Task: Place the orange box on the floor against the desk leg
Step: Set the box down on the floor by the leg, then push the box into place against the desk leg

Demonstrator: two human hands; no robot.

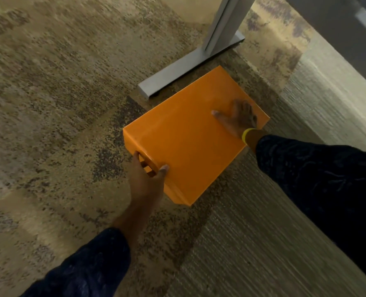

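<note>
Your left hand [147,179] grips the orange box [190,133] by its handle, right hand [238,118] flat and open on top, near the desk leg [190,61].

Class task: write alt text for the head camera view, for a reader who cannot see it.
Two hands hold an orange box low over patterned carpet, near a grey desk leg and its foot. The left hand grips a cut-out handle; the right hand lies flat on top.

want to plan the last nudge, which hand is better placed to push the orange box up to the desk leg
Left. The left hand grips the cutout on the orange box's near end, opposite the desk leg, so it can likely push straight toward it. The right hand only lies flat on top.
</note>
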